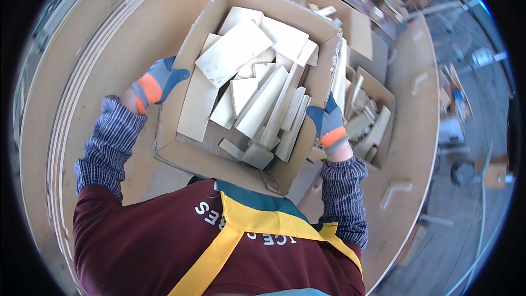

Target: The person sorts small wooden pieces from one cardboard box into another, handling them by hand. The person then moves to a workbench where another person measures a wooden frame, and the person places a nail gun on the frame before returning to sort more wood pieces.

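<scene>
Close against my front is an open cardboard box (189,159), tilted a little. Pale wood offcuts (235,52) fill much of it: flat boards toward the far side, narrow strips (264,101) toward the near right. My left hand (158,83), in a grey and orange work glove, grips the box's left wall with the thumb over the rim. On the opposite side my right hand (329,120), gloved the same way, is closed on the right wall, fingertips over its edge. The undersides of both grips are hidden by the cardboard.
A second cardboard box (390,115) with wood offcuts stands to the right, and another box (356,30) lies beyond mine. Large curved-looking wood panels (109,77) rise on the left, with a panel (416,148) on the right. Past it, clutter and a cable (485,175) lie on the grey floor.
</scene>
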{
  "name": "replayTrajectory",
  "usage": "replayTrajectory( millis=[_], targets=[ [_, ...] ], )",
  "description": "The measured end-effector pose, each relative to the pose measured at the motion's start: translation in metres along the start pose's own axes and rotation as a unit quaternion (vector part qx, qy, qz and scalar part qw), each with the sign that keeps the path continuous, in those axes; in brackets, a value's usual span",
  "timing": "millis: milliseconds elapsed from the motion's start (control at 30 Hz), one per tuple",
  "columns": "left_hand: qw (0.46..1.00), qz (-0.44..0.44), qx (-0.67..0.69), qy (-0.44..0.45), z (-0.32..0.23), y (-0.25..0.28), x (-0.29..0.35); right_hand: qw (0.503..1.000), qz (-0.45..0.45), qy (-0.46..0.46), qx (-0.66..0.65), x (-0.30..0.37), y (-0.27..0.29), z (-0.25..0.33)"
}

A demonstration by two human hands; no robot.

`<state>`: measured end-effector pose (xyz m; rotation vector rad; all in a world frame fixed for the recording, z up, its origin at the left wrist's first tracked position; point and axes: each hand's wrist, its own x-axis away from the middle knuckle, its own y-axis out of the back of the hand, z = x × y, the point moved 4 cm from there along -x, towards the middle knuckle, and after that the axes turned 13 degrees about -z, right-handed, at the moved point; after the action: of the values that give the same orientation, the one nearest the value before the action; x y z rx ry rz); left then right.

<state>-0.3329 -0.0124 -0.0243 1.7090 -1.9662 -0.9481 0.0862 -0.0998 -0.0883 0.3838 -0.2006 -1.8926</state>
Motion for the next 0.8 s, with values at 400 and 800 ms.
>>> replayTrajectory(
  millis=[400,800],
  targets=[
    [0.991,0.065,0.065,0.094,0.009,0.040,0.012,0.983,-0.077,-0.154,-0.062,0.069,-0.051,0.081],
    [0.998,0.029,-0.044,-0.034,0.046,0.043,-0.004,0.983,-0.097,-0.125,-0.096,0.055,-0.056,0.034]
  ],
)
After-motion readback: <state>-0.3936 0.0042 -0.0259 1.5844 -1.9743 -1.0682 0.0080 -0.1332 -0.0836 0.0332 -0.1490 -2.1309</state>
